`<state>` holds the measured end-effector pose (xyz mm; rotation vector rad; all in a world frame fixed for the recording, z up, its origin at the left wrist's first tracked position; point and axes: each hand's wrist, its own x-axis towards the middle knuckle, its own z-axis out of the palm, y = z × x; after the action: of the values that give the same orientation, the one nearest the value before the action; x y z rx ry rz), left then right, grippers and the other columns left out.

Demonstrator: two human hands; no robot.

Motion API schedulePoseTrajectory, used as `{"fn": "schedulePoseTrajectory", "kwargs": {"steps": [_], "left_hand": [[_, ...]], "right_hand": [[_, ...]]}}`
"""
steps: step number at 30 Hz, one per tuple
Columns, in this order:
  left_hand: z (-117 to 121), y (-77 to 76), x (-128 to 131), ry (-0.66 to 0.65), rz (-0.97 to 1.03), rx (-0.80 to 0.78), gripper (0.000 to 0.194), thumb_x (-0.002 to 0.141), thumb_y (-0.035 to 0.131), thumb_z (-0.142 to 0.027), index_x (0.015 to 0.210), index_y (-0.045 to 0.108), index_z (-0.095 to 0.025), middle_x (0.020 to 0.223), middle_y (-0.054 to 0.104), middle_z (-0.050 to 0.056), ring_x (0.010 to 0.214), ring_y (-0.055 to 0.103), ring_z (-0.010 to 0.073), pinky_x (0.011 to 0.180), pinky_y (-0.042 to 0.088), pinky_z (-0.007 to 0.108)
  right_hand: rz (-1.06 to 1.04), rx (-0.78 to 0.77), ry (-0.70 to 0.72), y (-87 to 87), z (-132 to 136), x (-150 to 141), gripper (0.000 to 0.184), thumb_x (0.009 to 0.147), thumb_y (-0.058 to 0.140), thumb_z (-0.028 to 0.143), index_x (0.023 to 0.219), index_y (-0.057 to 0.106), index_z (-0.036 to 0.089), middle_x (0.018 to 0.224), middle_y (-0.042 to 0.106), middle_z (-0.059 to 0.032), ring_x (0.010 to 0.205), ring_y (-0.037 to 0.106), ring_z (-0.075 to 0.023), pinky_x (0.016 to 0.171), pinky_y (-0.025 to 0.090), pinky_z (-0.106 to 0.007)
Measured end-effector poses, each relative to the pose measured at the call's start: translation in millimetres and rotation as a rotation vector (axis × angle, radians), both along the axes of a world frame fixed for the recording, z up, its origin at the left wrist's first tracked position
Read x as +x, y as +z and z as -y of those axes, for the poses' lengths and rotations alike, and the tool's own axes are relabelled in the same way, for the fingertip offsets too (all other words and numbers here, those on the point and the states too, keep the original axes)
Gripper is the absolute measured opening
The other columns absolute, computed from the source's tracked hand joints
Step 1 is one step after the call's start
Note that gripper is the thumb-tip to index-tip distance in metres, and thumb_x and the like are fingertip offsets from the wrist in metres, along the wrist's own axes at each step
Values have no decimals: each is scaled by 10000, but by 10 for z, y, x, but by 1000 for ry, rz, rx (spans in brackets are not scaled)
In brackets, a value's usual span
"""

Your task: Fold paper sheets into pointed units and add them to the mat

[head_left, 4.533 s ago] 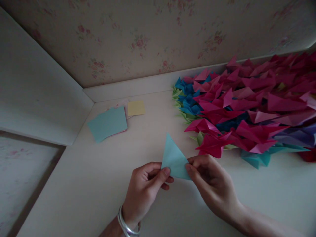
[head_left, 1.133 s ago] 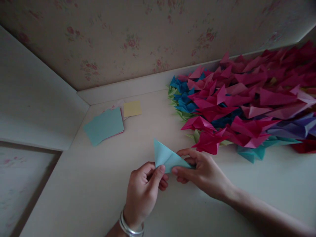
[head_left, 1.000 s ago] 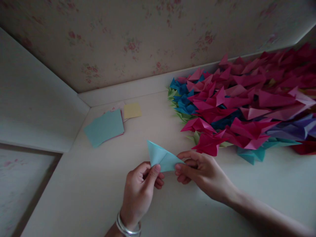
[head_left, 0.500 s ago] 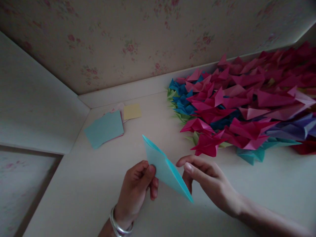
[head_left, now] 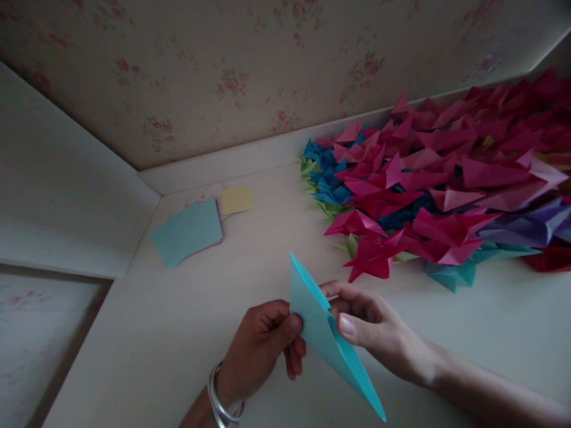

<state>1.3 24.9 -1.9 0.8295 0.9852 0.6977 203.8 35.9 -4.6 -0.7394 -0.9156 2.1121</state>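
Between my two hands, above the table, is a folded turquoise sheet of origami paper (head_left: 314,327), tilted and triangular, its layers parted along the right edge. My left hand (head_left: 267,339), with silver bangles at the wrist, pinches its left corner between thumb and fingers. My right hand (head_left: 375,327) has its thumb at the parted edge and its index finger against the upper part. The other right fingers curl partly out of sight behind the paper.
A stack of light blue paper sheets (head_left: 190,232) lies at the left beside a small yellow sheet (head_left: 237,200). Many folded paper pieces (head_left: 428,190), pink, blue, green and purple, are heaped on the right of the white table (head_left: 147,333) along the flowered wall (head_left: 250,53).
Both my left hand and the paper have shifted right and slightly down. My right hand has come onto the paper's edge, and the layers there are spread wider.
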Motion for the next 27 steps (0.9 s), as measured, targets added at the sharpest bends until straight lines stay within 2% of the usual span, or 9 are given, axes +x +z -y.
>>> {"fn": "schedulePoseTrajectory", "kwargs": {"steps": [7, 14, 21, 24, 27], "left_hand": [[2, -26, 9, 3, 50, -28, 424, 786, 761, -505, 674, 631, -117, 525, 632, 3, 365, 558, 61, 362, 438, 135], [26, -55, -16, -16, 71, -18, 433, 805, 740, -514, 677, 650, -110, 510, 635, 12, 360, 549, 56, 363, 421, 128], [40, -124, -43, -14, 172, 9, 387, 831, 723, -491, 723, 655, -126, 517, 620, -8, 356, 533, 53, 347, 406, 119], [24, -87, -24, -10, 113, 22, 408, 821, 728, -503, 693, 644, -125, 520, 626, -2, 367, 548, 60, 357, 426, 127], [3, -17, 9, 19, -26, 51, 418, 817, 728, -505, 670, 650, -122, 528, 639, 5, 397, 580, 73, 395, 467, 144]], "right_hand": [[-46, -16, 53, 15, 2, -18, 449, 791, 770, 517, 1025, 657, 151, 723, 661, -23, 633, 584, -133, 702, 486, -306], [-77, -71, 44, -3, 9, -17, 420, 775, 788, 506, 971, 652, 160, 707, 645, -12, 595, 581, -122, 674, 503, -299], [-48, -54, 32, 0, 9, -27, 401, 812, 737, 537, 938, 670, 161, 749, 649, -30, 618, 593, -136, 634, 502, -284], [-1, -25, 16, 28, 10, -3, 385, 838, 711, 529, 950, 667, 163, 741, 636, -21, 626, 583, -140, 650, 496, -294], [161, 95, -118, 43, 28, 38, 298, 883, 679, 472, 942, 664, 181, 774, 641, -19, 702, 589, -151, 665, 481, -274]]}}
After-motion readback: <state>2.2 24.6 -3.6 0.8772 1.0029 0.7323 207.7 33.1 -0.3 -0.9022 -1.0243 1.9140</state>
